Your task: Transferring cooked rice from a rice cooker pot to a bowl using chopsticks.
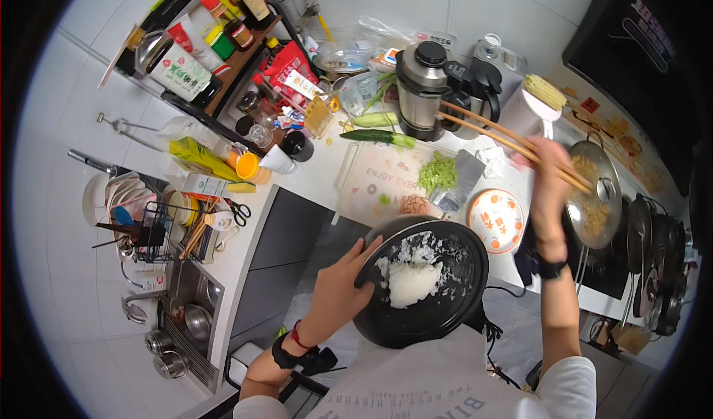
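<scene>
My left hand (341, 288) grips the rim of a black rice-cooker inner pot (468, 307), tilted before my body. Cooked white rice (412, 285) lies in a clump inside, with loose grains stuck around the wall. My right hand (548, 179), slightly blurred, holds a pair of long wooden chopsticks (496, 132), their far ends pointing towards a blender (423, 90). Just right of that hand is a pan under a glass lid (602, 190), with yellowish food showing through. Behind the pot, a cutting board (356, 179) bears chopped green vegetable (438, 173), diced pink meat (415, 204) and a cleaver blade (465, 174).
A plate with orange patterns (496, 221) sits between board and stove. Cucumber pieces (373, 136) lie behind the board. A corn cob (545, 92) rests on a white container. At left are a seasoning rack (245, 57), scissors (239, 213) and a sink (192, 285).
</scene>
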Motion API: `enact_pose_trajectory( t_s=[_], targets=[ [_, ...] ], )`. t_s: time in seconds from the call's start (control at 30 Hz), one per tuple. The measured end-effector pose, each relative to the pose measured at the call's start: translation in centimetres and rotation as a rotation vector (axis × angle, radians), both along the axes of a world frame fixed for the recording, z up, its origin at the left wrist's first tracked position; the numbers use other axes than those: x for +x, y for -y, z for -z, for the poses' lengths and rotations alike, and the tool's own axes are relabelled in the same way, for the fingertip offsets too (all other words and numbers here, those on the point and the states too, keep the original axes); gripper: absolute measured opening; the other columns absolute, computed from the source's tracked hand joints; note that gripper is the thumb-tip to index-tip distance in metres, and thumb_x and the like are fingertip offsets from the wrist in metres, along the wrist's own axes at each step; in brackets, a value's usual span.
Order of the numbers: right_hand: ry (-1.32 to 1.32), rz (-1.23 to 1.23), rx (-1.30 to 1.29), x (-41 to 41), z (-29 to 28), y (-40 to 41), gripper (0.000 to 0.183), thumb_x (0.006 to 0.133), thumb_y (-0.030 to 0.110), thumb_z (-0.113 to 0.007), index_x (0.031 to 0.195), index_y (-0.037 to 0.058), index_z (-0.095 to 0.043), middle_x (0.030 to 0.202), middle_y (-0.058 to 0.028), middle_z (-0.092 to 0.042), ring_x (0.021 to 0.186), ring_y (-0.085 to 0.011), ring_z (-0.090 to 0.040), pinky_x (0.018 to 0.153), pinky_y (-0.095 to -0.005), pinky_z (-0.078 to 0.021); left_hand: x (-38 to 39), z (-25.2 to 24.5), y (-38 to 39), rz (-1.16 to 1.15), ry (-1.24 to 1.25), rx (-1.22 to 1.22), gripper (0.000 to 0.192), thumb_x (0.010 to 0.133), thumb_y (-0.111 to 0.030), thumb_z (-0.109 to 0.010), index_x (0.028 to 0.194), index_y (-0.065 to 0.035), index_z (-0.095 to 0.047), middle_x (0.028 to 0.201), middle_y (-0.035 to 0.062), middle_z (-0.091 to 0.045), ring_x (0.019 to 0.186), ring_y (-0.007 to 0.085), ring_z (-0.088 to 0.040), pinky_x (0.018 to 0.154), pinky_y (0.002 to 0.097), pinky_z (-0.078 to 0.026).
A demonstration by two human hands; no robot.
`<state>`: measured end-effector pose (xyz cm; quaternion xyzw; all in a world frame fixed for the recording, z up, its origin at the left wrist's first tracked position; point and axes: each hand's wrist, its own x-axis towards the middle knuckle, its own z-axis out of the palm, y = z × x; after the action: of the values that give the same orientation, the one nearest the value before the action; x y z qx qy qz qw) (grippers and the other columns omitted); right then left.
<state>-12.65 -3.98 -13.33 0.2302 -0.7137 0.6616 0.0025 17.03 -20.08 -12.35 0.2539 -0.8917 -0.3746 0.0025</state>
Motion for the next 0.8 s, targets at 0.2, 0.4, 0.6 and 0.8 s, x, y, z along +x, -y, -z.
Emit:
enact_pose_trajectory(
  t_s=[0.2,0.4,0.6,0.8],
  targets=[
    [0.037,-0.502,0.236,7.0,-5.7,-10.1,0.005,0.081,0.001,-0.065,0.083,-0.0031,-0.068,0.076,-0.0126,-0.067,0.060,-0.0181,-0.065,0.055,-0.0263,-0.0533,-7.4,-0.7,-0.4,0.246,-0.135,-0.140,0.064,0.068,-0.003,-0.061,0.129,-0.0211,-0.055,0.121,0.0197,-0.058,0.074,0.0339,-0.065,0.067,0.0371,-0.054],
    [-0.164,-0.315,0.213,7.3,2.3,-8.6,0.016,0.082,0.005,-0.067,0.096,-0.0016,-0.065,0.086,-0.0115,-0.060,0.073,-0.0257,-0.059,0.065,-0.0318,-0.0473,-16.5,-0.9,-4.1,0.429,-0.284,-0.246,0.055,0.068,0.001,-0.059,0.120,-0.0159,-0.061,0.122,0.0171,-0.058,0.101,0.0325,-0.061,0.082,0.0374,-0.052],
    [-0.248,-0.155,0.206,5.2,3.3,-11.7,0.011,0.084,0.005,-0.064,0.093,-0.0016,-0.064,0.086,-0.0127,-0.060,0.078,-0.0298,-0.060,0.069,-0.0351,-0.0480,-23.0,-0.2,-7.9,0.551,-0.553,-0.374,0.056,0.065,0.009,-0.059,0.117,-0.0130,-0.063,0.118,0.0178,-0.060,0.110,0.0327,-0.058,0.087,0.0377,-0.051],
    [-0.258,-0.082,0.243,4.8,4.0,-15.5,0.011,0.082,0.003,-0.064,0.092,-0.0019,-0.063,0.089,-0.0133,-0.060,0.080,-0.0299,-0.060,0.069,-0.0356,-0.0479,-26.5,0.7,-10.8,0.544,-0.646,-0.353,0.056,0.065,0.013,-0.056,0.114,-0.0107,-0.065,0.118,0.0177,-0.060,0.112,0.0323,-0.057,0.091,0.0377,-0.049]
  ],
)
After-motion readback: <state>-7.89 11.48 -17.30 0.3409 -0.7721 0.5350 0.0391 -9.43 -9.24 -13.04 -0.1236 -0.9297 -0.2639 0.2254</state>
